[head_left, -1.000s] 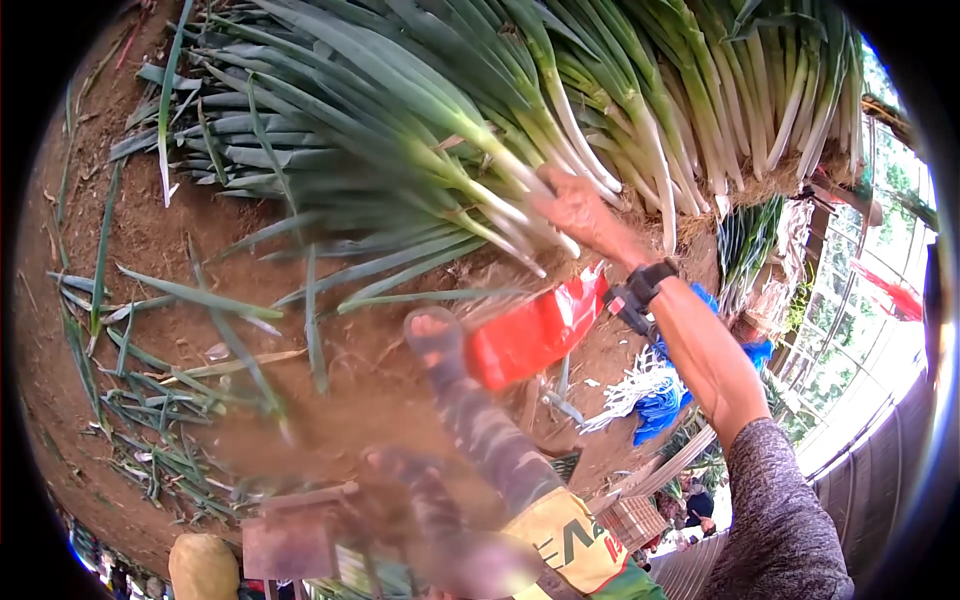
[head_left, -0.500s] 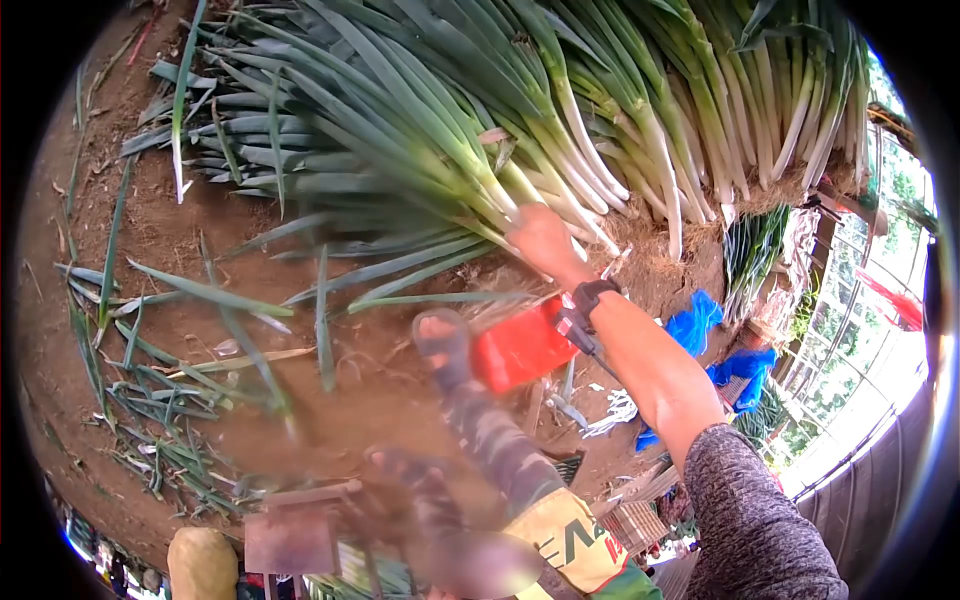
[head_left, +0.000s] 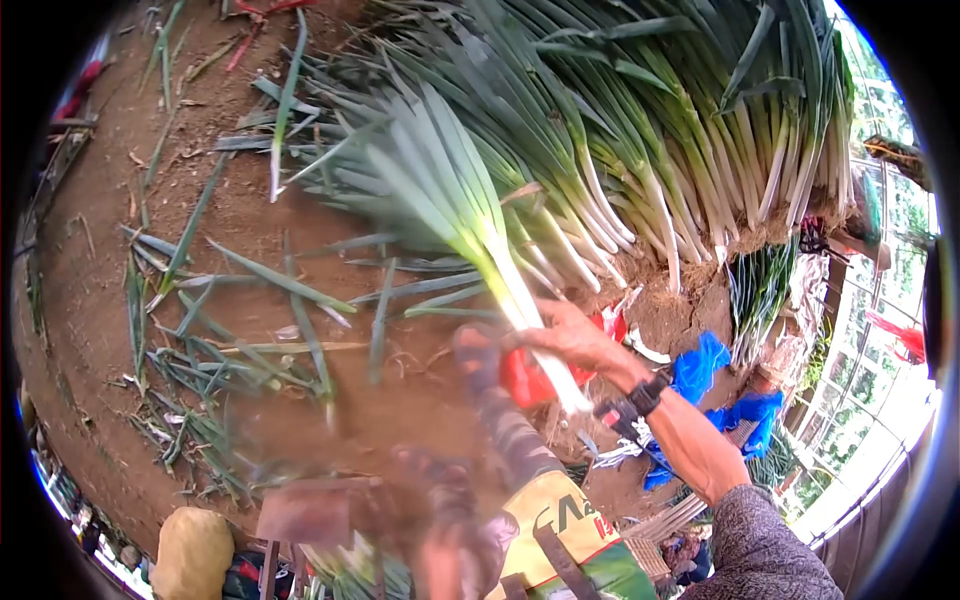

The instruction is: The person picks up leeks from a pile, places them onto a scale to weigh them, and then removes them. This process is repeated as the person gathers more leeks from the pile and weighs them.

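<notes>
My right hand is closed around the white stem of a leek. The leek's green leaves fan up and left, over the edge of a large pile of leeks, and its white end points down and right. A red object lies partly hidden behind the leek and the hand. Low in the view, my left hand is a blurred shape beside the yellow and green apron; its fingers cannot be made out.
Loose green leaves litter the brown soil at the left. Blue plastic lies right of the red object. A small stool-like object and a tan sack stand at the lower left. My sandalled foot is near the leek.
My right hand has moved down from the edge of the pile, drawing a leek away with it. The blurred left hand has shifted slightly left, and the view has moved a little.
</notes>
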Demonstrator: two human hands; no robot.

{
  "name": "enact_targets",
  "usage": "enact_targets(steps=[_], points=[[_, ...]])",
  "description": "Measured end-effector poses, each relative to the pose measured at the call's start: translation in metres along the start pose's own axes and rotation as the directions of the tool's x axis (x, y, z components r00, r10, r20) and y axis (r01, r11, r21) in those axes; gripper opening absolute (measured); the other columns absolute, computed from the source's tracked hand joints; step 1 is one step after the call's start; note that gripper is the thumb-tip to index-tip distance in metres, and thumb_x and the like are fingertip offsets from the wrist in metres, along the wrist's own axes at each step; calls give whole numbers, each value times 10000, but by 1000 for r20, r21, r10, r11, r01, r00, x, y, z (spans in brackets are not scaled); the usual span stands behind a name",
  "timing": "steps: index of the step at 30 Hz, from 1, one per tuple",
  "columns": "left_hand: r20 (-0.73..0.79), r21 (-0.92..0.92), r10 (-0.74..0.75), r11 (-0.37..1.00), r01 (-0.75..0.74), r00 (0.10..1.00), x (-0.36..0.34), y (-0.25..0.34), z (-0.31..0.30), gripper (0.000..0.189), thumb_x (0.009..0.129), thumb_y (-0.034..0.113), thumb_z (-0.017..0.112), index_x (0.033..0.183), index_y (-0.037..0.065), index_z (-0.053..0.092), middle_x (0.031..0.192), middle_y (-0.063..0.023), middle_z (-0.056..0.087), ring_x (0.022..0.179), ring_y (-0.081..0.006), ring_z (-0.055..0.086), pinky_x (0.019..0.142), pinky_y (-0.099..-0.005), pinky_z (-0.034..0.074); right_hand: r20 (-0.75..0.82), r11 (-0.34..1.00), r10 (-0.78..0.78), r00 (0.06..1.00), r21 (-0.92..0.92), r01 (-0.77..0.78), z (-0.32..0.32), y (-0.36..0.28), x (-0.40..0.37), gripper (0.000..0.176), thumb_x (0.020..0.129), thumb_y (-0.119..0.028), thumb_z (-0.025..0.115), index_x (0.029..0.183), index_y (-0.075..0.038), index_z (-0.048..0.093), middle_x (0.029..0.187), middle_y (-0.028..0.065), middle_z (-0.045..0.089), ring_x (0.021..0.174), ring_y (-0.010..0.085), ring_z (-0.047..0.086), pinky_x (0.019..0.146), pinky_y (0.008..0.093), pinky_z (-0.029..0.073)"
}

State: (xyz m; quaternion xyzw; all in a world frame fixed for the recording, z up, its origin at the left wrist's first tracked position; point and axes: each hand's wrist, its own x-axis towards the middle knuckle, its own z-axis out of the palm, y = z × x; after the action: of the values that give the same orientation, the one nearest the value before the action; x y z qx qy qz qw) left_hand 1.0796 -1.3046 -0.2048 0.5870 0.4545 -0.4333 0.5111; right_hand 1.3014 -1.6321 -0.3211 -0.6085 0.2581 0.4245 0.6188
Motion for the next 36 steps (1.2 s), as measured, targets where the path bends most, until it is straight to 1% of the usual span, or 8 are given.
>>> enact_targets(steps=[4,9,11,13,15,24,30,36], points=[[123,-79,255,966,-247,959,21,20,3,426,1021,272,574,1291,-56,610,1151,-146,693,990,-205,689,819,-290,562,62,999,12,998,30,-14,53,-30,-71,538,943,-193,640,1460,-82,538,1273,94,667,1045,152,655,926,320,540],[256,-538,215,842,-46,942,14,84,33,379,1046,247,538,1307,-22,593,1223,-174,680,1056,-240,693,852,-332,557,140,991,117,983,47,-125,119,-9,-148,522,976,-256,642,1449,-69,527,1248,80,664,1094,161,637,947,337,539],[216,73,704,679,-730,676,34,66,26,396,1035,224,553,1333,-37,564,1222,-192,683,1061,-266,699,893,-347,552,159,998,-22,987,68,11,148,15,-172,433,978,-196,671,1367,-45,556,993,63,721,787,97,669,673,272,576],[219,-27,724,674,-738,654,31,74,16,426,1015,207,593,1347,-55,539,1212,-208,686,1061,-287,704,914,-364,559,227,989,121,966,-110,-98,172,0,-192,408,982,-219,668,1330,-39,556,955,79,717,793,116,695,678,287,589],[324,-752,319,658,38,891,-6,92,5,476,987,198,657,1351,-76,520,1195,-221,688,1055,-303,707,914,-381,578,311,974,156,937,-205,-94,192,3,-202,410,987,-237,659,1324,-27,555,961,81,710,791,125,700,680,298,591],[-69,-828,349,502,-249,934,7,-33,-108,534,958,177,714,1379,-66,493,1228,-223,666,1162,-369,655,979,-499,560,527,882,377,762,-457,-120,272,21,-246,471,1002,-241,630,1388,-6,500,1119,125,700,910,179,700,771,318,577],[-241,-900,355,266,-345,903,-86,-26,-170,462,981,179,681,1349,-63,542,1210,-168,676,1099,-256,662,977,-345,531,569,859,341,749,-512,-3,331,21,-277,468,1025,-290,617,1390,-13,522,1167,95,711,1033,168,664,882,333,536],[-231,-959,291,92,-268,928,-66,-71,-188,346,919,117,747,1209,-17,613,962,-155,739,715,-224,714,569,-303,602,512,820,487,707,-547,-169,354,40,-284,403,1001,-135,633,1335,48,501,1026,128,705,843,198,684,759,316,552]])
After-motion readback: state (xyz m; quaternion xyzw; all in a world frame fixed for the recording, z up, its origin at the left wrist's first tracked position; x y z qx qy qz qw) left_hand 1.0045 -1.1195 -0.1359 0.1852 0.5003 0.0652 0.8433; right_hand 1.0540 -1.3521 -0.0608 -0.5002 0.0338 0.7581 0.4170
